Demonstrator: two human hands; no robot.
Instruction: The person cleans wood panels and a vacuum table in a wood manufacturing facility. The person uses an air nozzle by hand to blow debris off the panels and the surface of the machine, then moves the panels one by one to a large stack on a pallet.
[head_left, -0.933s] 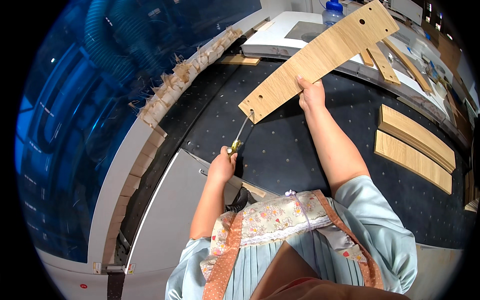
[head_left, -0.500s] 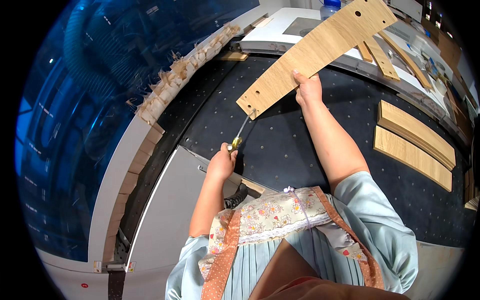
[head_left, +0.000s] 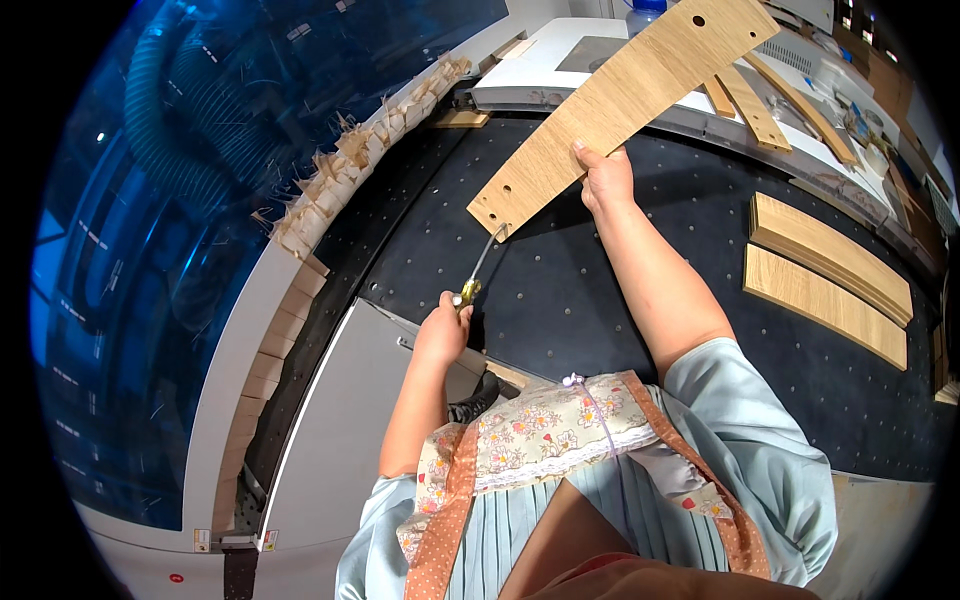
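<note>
A long wood-grain board [head_left: 625, 100], with round holes near both ends, is held slanting up to the far right. My right hand [head_left: 609, 180] grips its near edge about midway, thumb on the upper face. My left hand [head_left: 440, 332] is closed round what looks like an air blow gun [head_left: 468, 291], with a yellowish body and a thin, bent metal tube. The tube's tip is at the holes in the board's lower left end; I cannot tell whether it touches. Most of the gun's handle is hidden in my fingers.
Beneath lies a black bed [head_left: 545, 310] dotted with small holes. On its right rest several stacked curved boards [head_left: 825, 300]. More wooden strips [head_left: 755, 110] lie on the white machine part beyond. Ragged tape-like flaps [head_left: 345, 165] edge the blue transparent cover [head_left: 130, 300] on the left.
The whole view has shifted slightly. Both hands keep their hold, and the tube's tip stays by the holes at the board's lower left end.
</note>
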